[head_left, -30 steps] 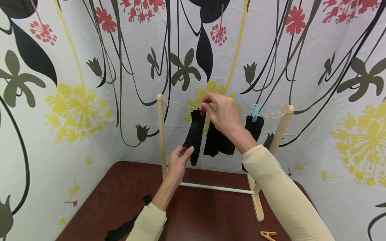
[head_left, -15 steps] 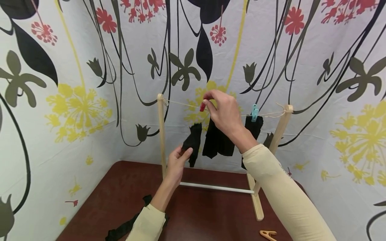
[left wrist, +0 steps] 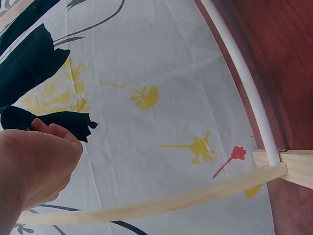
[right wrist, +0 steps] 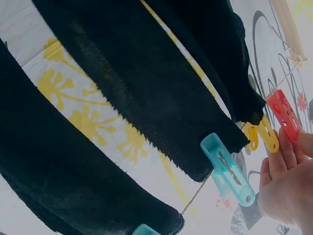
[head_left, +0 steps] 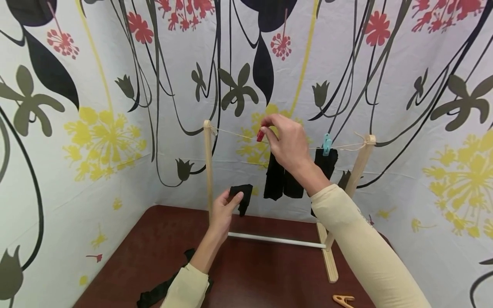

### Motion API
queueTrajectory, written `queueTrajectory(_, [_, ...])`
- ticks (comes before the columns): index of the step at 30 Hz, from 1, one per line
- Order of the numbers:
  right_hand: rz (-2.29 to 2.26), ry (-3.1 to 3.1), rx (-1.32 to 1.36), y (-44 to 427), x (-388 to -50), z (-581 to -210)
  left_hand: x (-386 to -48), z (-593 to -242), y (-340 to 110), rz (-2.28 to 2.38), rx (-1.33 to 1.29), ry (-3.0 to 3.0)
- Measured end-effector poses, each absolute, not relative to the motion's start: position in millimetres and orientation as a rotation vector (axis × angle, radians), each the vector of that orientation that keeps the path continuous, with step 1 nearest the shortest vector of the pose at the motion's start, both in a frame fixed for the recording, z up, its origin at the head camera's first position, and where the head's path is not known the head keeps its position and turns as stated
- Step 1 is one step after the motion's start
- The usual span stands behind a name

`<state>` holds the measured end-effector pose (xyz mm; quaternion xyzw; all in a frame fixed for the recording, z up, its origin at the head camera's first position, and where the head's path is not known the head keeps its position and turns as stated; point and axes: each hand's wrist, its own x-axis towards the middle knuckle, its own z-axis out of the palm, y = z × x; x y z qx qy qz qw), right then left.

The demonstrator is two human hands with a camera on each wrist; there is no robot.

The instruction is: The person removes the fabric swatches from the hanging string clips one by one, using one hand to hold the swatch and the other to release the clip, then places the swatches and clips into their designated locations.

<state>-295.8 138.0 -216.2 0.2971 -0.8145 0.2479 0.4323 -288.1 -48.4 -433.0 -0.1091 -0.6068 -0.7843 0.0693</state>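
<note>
One black cloth (head_left: 246, 193): pinched in left hand (head_left: 222, 211)
Red clothespin (head_left: 260, 136): pinched in right hand (head_left: 289, 141), near the string (head_left: 235, 133)

Room under string (head_left: 235, 133) near left post (head_left: 209, 167); black cloths (head_left: 274, 180) block right.

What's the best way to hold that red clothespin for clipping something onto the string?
Probably by its upper end, coming from above and the right. The head view shows the right hand pinching the red clothespin there, its lower end free and angled down toward the string. That free end should be the part that clips.
</note>
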Motion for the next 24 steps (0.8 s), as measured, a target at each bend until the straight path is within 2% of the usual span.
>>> queueTrajectory(24, [0.536, -1.98, 0.852, 146, -267, -224, -274, -444, -83, -2.445, -0.262, -1.684])
